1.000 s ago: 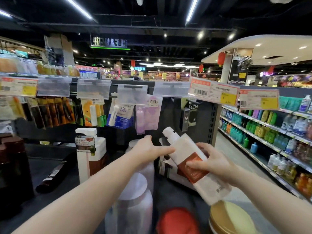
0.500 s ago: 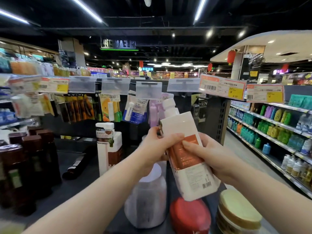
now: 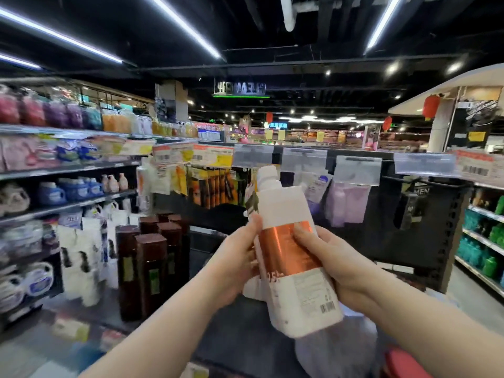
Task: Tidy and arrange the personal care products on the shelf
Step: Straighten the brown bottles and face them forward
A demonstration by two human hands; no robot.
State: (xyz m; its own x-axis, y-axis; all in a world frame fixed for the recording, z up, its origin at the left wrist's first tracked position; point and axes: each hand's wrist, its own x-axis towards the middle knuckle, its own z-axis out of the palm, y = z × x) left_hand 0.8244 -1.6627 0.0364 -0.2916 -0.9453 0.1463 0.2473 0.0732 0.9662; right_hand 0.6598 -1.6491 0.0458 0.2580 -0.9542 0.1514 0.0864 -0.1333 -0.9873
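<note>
While both hands hold it up in the air, the tall white plastic bottle with a shiny orange band (image 3: pixel 283 255) leans a little to the left at the top, and its white cap points up. It is above the black shelf (image 3: pixel 240 331) and does not touch it.

The left hand (image 3: pixel 234 257) grips the left side of the bottle. Its thumb lies on the front edge, next to the orange band, and its other fingers go round the back where they cannot be seen. The right hand (image 3: pixel 335 257) grips the right side, with its fingers (image 3: pixel 301 234) curled over the orange band. A small label with black stripes sits low on the bottle.

On the left side of the shelf, dark brown square bottles (image 3: pixel 150 268) stand close together. Soft white pouches (image 3: pixel 79 257) stand to the left of them. Orange and yellow price tags (image 3: pixel 212 156) hang along the rail above. Pale purple packets (image 3: pixel 346 203) hang behind the bottle, to its right. Green bottles (image 3: pixel 491 241) fill the far shelves on the right.

Under the right arm are a clear plastic jar (image 3: pixel 335 353) and a red round lid (image 3: pixel 403 364), both blurry.
</note>
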